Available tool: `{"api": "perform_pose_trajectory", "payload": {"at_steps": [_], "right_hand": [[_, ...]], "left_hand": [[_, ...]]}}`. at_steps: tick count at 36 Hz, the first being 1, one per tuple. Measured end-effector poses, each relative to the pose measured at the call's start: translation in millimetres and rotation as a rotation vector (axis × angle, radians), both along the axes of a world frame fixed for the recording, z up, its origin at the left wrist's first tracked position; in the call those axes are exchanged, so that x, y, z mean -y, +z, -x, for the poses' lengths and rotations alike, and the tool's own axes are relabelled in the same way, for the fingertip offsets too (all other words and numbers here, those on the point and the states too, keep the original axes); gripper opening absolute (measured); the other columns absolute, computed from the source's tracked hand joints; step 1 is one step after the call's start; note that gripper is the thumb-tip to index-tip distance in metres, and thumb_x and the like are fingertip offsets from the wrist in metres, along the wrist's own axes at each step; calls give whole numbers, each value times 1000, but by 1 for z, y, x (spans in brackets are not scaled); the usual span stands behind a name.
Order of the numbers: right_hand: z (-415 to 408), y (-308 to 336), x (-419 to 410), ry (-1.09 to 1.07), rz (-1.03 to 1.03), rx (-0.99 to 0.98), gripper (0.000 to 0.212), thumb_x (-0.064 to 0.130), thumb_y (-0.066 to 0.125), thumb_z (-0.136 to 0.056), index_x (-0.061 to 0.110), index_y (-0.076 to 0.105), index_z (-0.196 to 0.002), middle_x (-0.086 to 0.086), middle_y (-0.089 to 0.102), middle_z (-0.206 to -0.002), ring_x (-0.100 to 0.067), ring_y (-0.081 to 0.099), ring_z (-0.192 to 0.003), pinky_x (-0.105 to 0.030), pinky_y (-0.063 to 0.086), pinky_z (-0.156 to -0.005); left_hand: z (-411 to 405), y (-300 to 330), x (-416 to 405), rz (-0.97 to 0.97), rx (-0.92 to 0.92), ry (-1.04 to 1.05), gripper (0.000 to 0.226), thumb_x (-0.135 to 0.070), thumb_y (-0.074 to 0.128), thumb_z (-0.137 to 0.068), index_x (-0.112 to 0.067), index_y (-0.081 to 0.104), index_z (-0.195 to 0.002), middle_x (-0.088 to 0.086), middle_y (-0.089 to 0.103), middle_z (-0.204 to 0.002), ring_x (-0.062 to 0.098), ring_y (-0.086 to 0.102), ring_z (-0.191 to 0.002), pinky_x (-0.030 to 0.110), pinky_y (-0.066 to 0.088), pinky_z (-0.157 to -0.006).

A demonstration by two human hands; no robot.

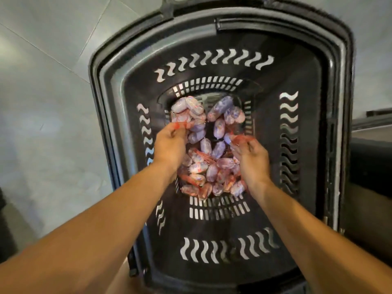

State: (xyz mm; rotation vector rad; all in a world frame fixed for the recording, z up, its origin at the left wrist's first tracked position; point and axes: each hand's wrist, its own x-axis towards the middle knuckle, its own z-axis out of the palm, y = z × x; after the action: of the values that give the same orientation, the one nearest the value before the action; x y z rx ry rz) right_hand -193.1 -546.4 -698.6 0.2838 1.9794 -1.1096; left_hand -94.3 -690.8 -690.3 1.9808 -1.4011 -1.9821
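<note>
A deep black plastic basket [314, 115] with wavy slots in its walls stands on the floor below me. At its bottom lie several small wrapped packets [209, 166], pale purple and white, bundled in red net bags. Both my arms reach down into the basket. My left hand [169, 145] pinches the red netting of a bundle [186, 111] at the far left of the pile. My right hand [250, 160] pinches the red netting [239, 137] of another bundle on the right side. The image is slightly blurred.
Grey floor tiles [46, 102] lie to the left of the basket. A dark object [373, 162] stands at the right edge. A folded handle [275, 28] lies along the basket's far rim.
</note>
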Motion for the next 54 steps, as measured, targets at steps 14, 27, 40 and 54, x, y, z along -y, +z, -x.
{"api": "perform_pose_trajectory", "payload": {"at_steps": [14, 27, 40, 54], "right_hand": [[-20, 133, -40, 381, -200, 243, 40, 15, 64, -99, 20, 58, -137, 2, 63, -132, -13, 59, -116, -29, 47, -95], [-19, 395, -27, 412, -119, 23, 29, 13, 65, -97, 31, 61, -119, 5, 66, -123, -18, 60, -124, -39, 47, -108], [-89, 589, -84, 471, -119, -227, 46, 35, 63, -97, 67, 46, -124, 31, 63, -103, -10, 66, -98, -9, 46, -69], [-173, 638, -272, 250, -74, -381, 46, 42, 67, -95, 40, 50, -137, 24, 49, -141, -1, 47, -133, -31, 38, -114]], "left_hand": [[-28, 135, -2, -32, 80, -531, 23, -15, 53, -102, -35, 62, -96, -4, 70, -106, 13, 65, -97, 18, 48, -79], [-42, 400, 48, 367, -11, -1093, 34, -7, 57, -97, -14, 59, -130, 4, 60, -131, 21, 54, -123, 12, 30, -92], [-100, 557, 29, 566, -198, -1282, 46, -16, 64, -96, -17, 52, -140, 2, 49, -147, 19, 42, -137, 28, 27, -117], [-103, 616, -122, 702, -378, -1474, 46, -13, 63, -96, -14, 53, -141, -11, 41, -141, 8, 32, -136, 6, 12, -111]]}}
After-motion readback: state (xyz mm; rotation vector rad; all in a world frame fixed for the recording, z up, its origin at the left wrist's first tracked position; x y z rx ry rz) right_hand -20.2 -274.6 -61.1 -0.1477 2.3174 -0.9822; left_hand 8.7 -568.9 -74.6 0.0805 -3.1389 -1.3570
